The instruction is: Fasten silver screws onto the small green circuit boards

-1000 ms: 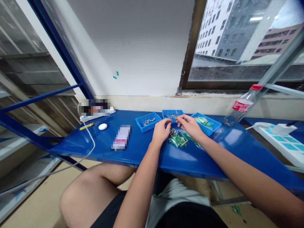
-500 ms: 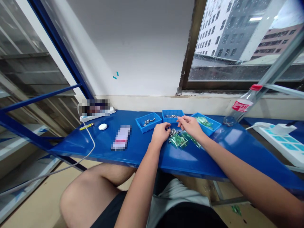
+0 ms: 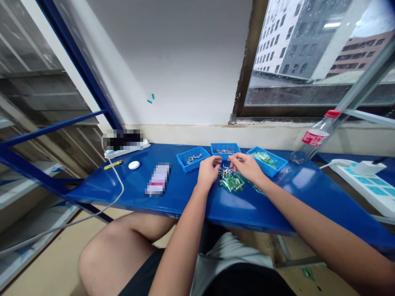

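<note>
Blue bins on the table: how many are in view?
3. The left bin is beyond the left hand, to its left; the middle bin sits farthest back; the right bin is beside the right hand. None seems fully hidden.

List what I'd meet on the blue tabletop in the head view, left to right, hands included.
Yellow item, round white item, pixelated rectangular item, left blue bin, left hand, right hand, right blue bin, red-capped bottle.
</note>
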